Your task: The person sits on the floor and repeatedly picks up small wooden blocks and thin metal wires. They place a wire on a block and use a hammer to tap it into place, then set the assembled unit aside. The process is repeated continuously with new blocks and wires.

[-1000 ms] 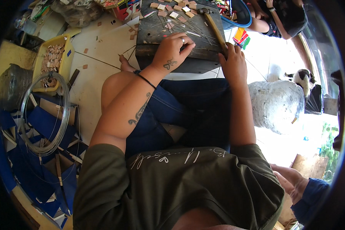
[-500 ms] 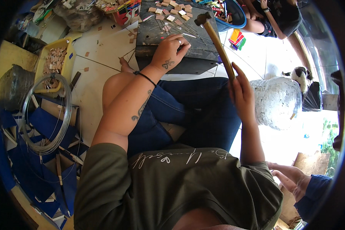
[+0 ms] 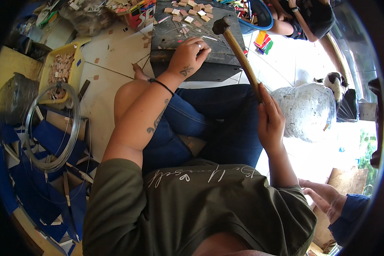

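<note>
My right hand point(image 3: 272, 117) is wrapped round the lower end of a hammer's wooden handle. The hammer point(image 3: 242, 55) is raised at a slant, its dark metal head over the right part of a low dark work block point(image 3: 166, 36). On the near part of that block rests my left hand point(image 3: 191, 54), fingers pinched together, with a ring on one. What the pinch holds is hidden behind the fingers. Just beyond it lie several thin metal wires point(image 3: 199, 32) and small square wooden tiles point(image 3: 192, 13).
At left stand a yellow basket point(image 3: 78, 70) of wooden pieces, a wire coil point(image 3: 30, 128) and blue panels point(image 3: 17, 183). A blue tub point(image 3: 266, 21) sits beyond the block. To the right are a wrapped roll point(image 3: 305, 111), a cat point(image 3: 335, 83) and other people's limbs point(image 3: 328, 198).
My right hand has drawn back slightly toward me, and the hammer head has shifted a little left and nearer. The left hand has stayed almost in place.
</note>
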Tool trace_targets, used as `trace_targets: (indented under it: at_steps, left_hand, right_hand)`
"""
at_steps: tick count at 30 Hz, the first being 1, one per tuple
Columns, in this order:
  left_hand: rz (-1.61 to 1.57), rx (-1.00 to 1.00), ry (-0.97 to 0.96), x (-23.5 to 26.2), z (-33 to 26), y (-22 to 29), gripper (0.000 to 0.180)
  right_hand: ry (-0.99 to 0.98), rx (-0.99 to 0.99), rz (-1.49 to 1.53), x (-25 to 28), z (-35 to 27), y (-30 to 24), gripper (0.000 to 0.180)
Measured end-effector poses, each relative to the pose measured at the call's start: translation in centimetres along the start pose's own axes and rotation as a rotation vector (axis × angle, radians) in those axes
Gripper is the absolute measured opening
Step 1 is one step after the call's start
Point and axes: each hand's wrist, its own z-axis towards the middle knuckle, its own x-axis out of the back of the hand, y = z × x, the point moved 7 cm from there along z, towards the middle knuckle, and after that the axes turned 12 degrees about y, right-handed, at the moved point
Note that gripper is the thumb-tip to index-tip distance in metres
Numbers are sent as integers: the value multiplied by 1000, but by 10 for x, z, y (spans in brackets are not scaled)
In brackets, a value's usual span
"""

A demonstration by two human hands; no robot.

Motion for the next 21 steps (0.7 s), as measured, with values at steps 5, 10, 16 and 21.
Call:
trace_targets:
  at_steps: [5,10,16,21]
  left_hand:
    - [-17,18,-2,-1,-1,-1,9]
    - [2,16,5,0,-1,-2,8]
    - [5,13,1,1,-1,-1,9]
    - [-11,47,0,0,-2,-2,9]
  right_hand:
    - [-4,-27,26,-2,-2,6,47]
    - [-16,-20,26,-4,-3,9,48]
    - [-16,-12,7,-3,-4,10,48]
    - [63,7,26,-1,-4,13,48]
